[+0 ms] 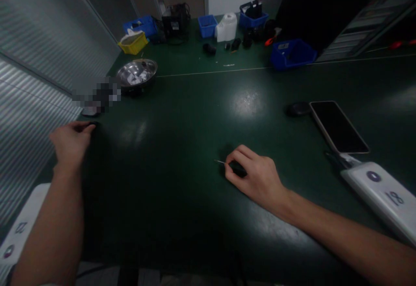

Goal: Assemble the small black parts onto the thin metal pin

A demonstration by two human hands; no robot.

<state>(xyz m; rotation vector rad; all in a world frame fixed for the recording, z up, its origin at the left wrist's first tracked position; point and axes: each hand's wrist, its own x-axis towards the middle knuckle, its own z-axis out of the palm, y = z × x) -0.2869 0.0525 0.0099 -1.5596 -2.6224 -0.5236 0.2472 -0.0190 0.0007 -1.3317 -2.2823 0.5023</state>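
Note:
At the far left of the table, my left hand (72, 141) pinches a small dark object (94, 124) whose kind I cannot make out. My right hand (256, 171) is low over the middle of the table, thumb and forefinger closed on a thin, pale, needle-like piece (219, 161). The tip of that piece sticks out to the left; the rest is hidden by the fingers. Beyond my left hand stands a round metal bowl (152, 68) with white scraps in it.
To the right lie a black mouse (298, 109), a phone (339, 126) and a white device marked 18 (383, 195). Along the back are a yellow bin (133, 45), a blue bin (286, 60), a white plastic housing (226, 28) and black parts. A slatted blind (29, 104) borders the left.

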